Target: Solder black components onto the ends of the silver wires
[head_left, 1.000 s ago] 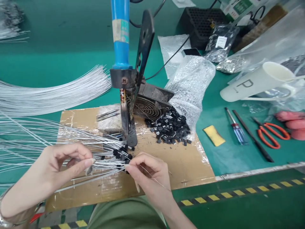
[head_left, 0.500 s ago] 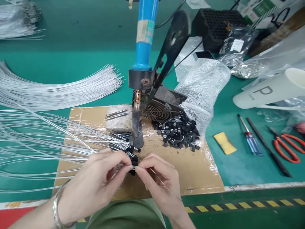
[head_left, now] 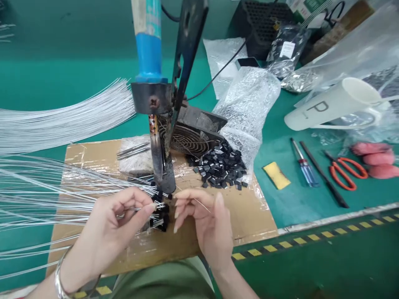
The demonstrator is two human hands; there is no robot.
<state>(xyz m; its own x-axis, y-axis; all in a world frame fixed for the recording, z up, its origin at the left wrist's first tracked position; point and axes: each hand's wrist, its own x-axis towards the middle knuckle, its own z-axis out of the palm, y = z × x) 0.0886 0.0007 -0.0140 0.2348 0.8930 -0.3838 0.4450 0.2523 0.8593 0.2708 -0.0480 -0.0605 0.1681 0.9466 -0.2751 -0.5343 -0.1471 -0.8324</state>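
My left hand is closed in a pinch on thin grey wires, whose bare ends stick out past the thumb. Just to its right, my right hand has its thumb raised away from loosely bent fingers. A thin solder wire runs between those fingers. Several wires with black ends lie beside the left fingertips, partly hidden by that hand. Above both hands, a blue-handled soldering iron is clamped tip-down in a black metal stand.
A pile of small black pieces lies on the cardboard near a round-grilled fan. A bundle of grey wires is at left. Yellow sponge, screwdriver, orange-handled pliers and white mug are at right.
My hands have moved apart. The right thumb has lifted off and its fingers have loosened, while the left still pinches the wires. The whole view has shifted, with the bench things now further left.
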